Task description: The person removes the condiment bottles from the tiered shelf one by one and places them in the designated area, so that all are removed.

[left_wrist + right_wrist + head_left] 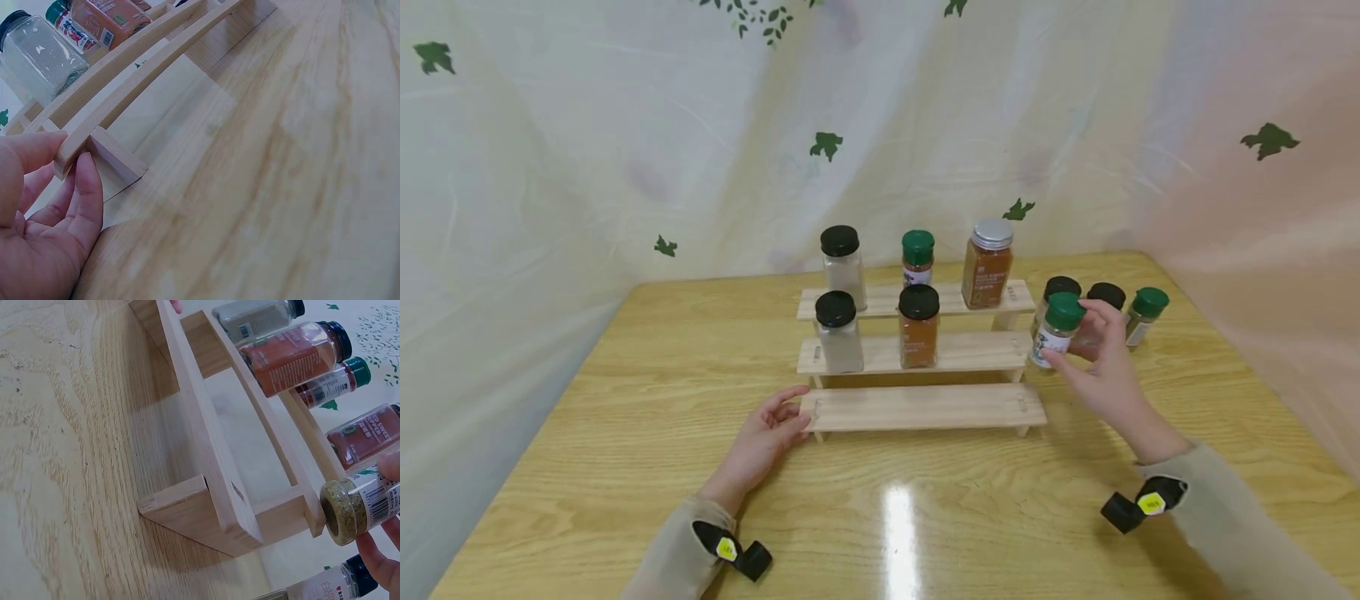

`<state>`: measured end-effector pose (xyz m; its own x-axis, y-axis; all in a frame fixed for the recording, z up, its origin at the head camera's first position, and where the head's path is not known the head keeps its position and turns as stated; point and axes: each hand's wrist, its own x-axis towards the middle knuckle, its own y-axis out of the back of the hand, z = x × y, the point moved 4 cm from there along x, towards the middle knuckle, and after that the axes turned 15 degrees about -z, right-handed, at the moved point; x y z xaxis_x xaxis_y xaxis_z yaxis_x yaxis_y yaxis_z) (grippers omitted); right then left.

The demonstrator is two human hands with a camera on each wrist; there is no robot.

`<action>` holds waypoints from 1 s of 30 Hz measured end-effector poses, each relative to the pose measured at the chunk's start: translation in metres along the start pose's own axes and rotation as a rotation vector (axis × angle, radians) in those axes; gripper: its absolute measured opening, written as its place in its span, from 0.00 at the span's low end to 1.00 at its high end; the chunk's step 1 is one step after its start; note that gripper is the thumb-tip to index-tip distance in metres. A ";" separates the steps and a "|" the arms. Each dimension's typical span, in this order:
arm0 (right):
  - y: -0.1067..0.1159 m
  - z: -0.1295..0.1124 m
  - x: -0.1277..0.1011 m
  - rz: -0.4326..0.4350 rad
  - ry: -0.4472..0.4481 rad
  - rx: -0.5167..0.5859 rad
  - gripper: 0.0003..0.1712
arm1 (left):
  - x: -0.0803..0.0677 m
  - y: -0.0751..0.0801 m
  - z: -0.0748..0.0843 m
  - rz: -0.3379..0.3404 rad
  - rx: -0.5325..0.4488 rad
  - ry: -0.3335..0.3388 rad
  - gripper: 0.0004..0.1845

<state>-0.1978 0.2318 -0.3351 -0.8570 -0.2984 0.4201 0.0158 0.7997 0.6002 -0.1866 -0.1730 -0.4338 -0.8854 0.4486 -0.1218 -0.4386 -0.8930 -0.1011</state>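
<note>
My right grip pinches a green-capped jar right of the rack; only the right wrist view shows its green-brown contents. My left grip rests spread against the rack's near-left end.

Beige long sleeves on both arms; black wrist-mounted cameras with yellow tags; bare hands.

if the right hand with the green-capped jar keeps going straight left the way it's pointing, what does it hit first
Probably the right end of the wooden rack's middle step; the right hand holds the green-capped jar just beside it, though depth is unclear.
</note>
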 end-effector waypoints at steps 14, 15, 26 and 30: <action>0.009 0.008 -0.008 0.035 -0.050 0.031 0.45 | 0.001 0.003 0.000 0.009 0.018 0.005 0.29; 0.009 0.009 -0.008 0.039 -0.057 0.032 0.45 | 0.001 0.003 0.000 0.010 0.019 0.005 0.28; 0.004 0.024 -0.015 0.049 -0.121 0.051 0.44 | -0.001 0.002 0.001 0.014 0.006 0.008 0.28; 0.002 0.030 -0.016 0.055 -0.123 0.068 0.43 | -0.002 0.000 0.002 0.006 0.003 0.003 0.29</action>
<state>-0.1990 0.2540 -0.3608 -0.9125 -0.1909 0.3618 0.0325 0.8479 0.5292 -0.1853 -0.1744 -0.4316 -0.8878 0.4430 -0.1250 -0.4333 -0.8960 -0.0972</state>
